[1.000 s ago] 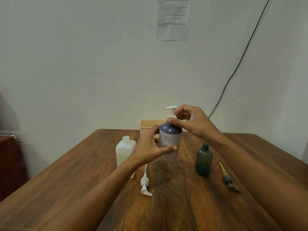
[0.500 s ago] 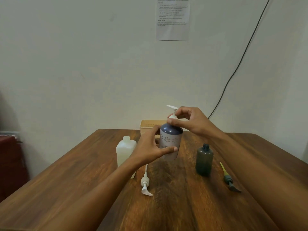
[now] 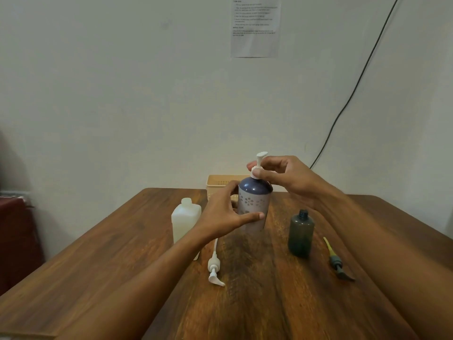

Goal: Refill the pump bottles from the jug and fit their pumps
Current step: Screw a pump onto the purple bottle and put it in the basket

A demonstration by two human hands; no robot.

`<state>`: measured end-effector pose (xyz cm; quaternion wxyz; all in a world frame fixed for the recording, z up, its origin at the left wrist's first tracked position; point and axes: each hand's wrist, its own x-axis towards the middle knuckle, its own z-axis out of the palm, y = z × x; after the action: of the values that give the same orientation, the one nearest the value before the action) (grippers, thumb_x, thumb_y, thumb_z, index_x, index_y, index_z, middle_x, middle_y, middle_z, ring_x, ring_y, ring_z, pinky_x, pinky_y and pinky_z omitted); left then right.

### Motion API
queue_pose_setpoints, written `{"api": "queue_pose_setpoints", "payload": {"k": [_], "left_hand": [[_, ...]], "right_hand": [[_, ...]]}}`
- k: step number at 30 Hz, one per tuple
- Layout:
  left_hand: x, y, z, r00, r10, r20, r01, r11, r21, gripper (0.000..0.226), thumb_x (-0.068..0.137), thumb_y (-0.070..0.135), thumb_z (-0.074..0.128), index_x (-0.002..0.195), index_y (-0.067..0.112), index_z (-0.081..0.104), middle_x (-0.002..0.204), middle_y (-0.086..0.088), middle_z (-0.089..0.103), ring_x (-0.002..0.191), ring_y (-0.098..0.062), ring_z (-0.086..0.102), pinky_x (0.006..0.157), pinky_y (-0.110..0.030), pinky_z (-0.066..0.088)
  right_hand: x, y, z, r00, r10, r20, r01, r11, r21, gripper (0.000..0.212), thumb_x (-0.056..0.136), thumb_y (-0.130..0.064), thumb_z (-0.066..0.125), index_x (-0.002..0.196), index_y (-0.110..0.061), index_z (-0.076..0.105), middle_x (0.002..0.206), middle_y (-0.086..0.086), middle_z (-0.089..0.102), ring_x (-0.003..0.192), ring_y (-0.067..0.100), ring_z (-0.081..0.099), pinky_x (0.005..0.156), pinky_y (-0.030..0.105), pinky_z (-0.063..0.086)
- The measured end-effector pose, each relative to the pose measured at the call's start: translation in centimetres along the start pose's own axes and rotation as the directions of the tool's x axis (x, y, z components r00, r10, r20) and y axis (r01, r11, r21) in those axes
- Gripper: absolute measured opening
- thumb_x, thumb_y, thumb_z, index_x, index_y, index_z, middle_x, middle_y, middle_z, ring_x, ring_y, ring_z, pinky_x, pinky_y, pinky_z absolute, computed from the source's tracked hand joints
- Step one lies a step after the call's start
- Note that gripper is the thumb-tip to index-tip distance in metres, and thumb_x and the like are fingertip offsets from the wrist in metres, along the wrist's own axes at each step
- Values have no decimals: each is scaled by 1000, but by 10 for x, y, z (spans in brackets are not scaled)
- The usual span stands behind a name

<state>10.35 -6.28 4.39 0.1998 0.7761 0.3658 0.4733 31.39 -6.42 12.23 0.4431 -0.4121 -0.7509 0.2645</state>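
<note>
A: Hands?
B: My left hand [image 3: 220, 217] grips the flower-print purple bottle [image 3: 253, 204], upright at mid-desk [image 3: 245, 303]. My right hand [image 3: 286, 177] pinches its white pump [image 3: 259, 160].
A: Text?
B: Wall notice [image 3: 255, 28], print unreadable.

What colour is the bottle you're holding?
The pump bottle has a dark blue top and a pale body with flower patterns, seen in the head view.

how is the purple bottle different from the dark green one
The purple bottle has a white pump in its neck; the green bottle has an open neck. The purple bottle is taller, flower-patterned; the green bottle is plain. The left hand holds the purple bottle and the right hand pinches its pump; the green bottle stands untouched. Both are upright.
</note>
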Motion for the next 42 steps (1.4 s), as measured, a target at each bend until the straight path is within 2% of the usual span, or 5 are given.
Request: {"api": "queue_pose_setpoints", "payload": {"k": [8, 15, 23, 34, 42], "left_hand": [[-3, -2, 7, 1000, -9, 6, 9, 1000, -3, 83, 72, 58, 85, 141, 29, 49, 136, 9, 62, 114, -10, 64, 94, -34, 60], [2, 3, 6, 1000, -5, -3, 5, 1000, 9, 82, 73, 57, 85, 141, 28, 49, 135, 8, 62, 113, -11, 64, 93, -28, 59], [-2, 4, 6, 1000, 2, 7, -2, 1000, 2, 83, 74, 53, 85, 143, 28, 48, 137, 8, 61, 115, -11, 63, 96, -31, 58], [0, 3, 2, 1000, 3, -9, -3, 1000, 3, 83, 74, 53, 85, 143, 26, 49, 137, 8, 61, 115, -10, 63, 92, -23, 56], [-2, 2, 5, 1000, -9, 11, 9, 1000, -6, 83, 73, 54, 86, 143, 27, 49, 137, 8, 62, 116, -12, 63, 96, -36, 59]], "right_hand": [[-5, 0, 11, 992, 65, -104, -75, 992, -97, 64, 73, -66, 80, 118, -21, 71, 114, -4, 76, 109, 16, 71, 88, 32, 59], [-8, -6, -10, 998, 42, 47, -43, 999, 33, 33, 91, -46, 75, 119, -32, 80, 131, -24, 70, 126, -1, 59, 95, 25, 43], [-2, -2, 9, 987, 16, -158, -29, 996, -81, 42, 76, -52, 86, 94, -17, 71, 109, -11, 76, 102, 6, 71, 69, 14, 55], [-7, -7, -6, 999, 43, 17, -43, 999, -7, 34, 83, -53, 78, 112, -36, 82, 133, -22, 69, 130, 2, 55, 96, 26, 40], [-6, 1, 6, 996, 10, -86, -15, 998, -58, 31, 73, -64, 81, 91, -38, 76, 108, -21, 75, 100, -9, 68, 67, 6, 50]]}}
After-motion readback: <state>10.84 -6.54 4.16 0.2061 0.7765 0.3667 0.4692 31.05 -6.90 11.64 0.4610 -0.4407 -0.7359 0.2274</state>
